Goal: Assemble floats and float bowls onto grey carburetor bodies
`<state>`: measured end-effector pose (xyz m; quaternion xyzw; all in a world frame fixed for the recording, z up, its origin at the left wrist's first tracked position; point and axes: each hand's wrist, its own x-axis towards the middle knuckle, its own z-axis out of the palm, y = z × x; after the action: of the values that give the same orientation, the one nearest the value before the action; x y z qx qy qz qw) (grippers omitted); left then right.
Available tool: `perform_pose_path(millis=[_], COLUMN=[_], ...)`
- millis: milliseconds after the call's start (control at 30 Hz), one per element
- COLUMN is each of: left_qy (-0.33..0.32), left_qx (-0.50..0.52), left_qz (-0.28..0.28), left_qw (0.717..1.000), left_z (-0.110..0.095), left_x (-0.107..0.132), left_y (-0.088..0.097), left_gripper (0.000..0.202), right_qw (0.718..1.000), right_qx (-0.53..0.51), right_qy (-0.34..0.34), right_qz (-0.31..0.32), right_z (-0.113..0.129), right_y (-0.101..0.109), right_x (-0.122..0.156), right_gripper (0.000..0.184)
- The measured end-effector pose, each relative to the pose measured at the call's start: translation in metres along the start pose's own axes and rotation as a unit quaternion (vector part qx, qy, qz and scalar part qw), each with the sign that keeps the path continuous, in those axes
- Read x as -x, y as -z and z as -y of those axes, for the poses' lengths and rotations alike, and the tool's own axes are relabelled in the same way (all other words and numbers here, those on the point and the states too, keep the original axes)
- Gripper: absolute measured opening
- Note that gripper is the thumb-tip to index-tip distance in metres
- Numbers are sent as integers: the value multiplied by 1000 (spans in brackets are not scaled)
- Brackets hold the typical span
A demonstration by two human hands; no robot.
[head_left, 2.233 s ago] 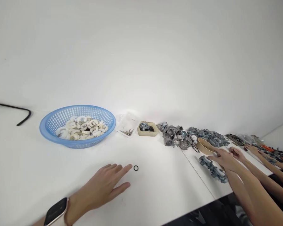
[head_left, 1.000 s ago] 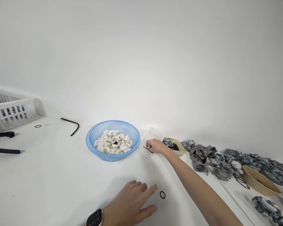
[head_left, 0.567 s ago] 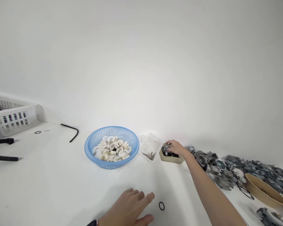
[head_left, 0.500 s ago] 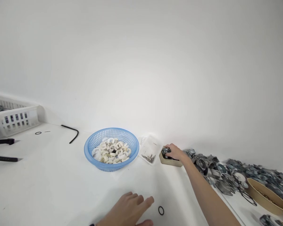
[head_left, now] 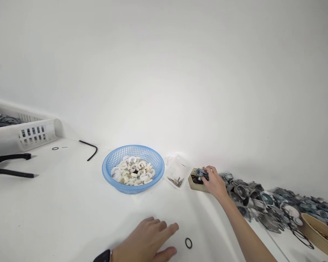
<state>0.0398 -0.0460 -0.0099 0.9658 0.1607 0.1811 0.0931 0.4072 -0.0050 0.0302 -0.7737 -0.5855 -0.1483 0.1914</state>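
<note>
My left hand [head_left: 149,242] lies flat on the white table with its fingers stretched out, and a small black O-ring [head_left: 188,243] lies just right of the fingertips. My right hand [head_left: 213,181] reaches far out over a small beige box [head_left: 194,183]. Its fingers are closed on a small grey metal part [head_left: 200,173] at the box's top. A blue plastic basket [head_left: 133,168] of white ring-shaped pieces stands left of the box. Between them lies a clear plastic bag with small screws [head_left: 176,174].
A long heap of grey metal parts [head_left: 265,202] runs along the wall to the right, ending at a tan bowl [head_left: 318,233]. At the far left stand a white crate [head_left: 30,131], a black tool [head_left: 11,165], a bent black hex key [head_left: 89,149] and another O-ring [head_left: 55,148].
My right hand moved from the screw bag to the beige box and closed on a metal part there. The left hand stayed beside the O-ring. The view swung left.
</note>
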Motion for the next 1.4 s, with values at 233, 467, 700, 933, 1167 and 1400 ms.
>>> perform_pose_path(millis=[233,467,700,933,1167,1400], left_qy=[42,186,174,180,196,194], left_qx=[49,170,158,206,225,213], left_qz=[-41,-73,-79,-74,-50,-30], left_qw=[997,965,969,959,953,957], left_z=[-2,-3,-2,5,9,10], left_x=[5,2,-4,-5,-4,-3], left_y=[-2,-7,-7,-5,-1,-2], left_gripper=[39,73,49,32,36,43], right_qw=[985,925,908,906,903,883], right_qx=[-78,-102,-74,-89,-359,-404], right_qy=[125,322,364,379,234,231], right_qz=[-87,-174,-194,-167,-15,53], right_z=[31,107,134,133,120,103], right_y=[26,15,6,10,14,5], right_x=[92,161,169,172,164,159], right_gripper=[26,25,20,24,43,32])
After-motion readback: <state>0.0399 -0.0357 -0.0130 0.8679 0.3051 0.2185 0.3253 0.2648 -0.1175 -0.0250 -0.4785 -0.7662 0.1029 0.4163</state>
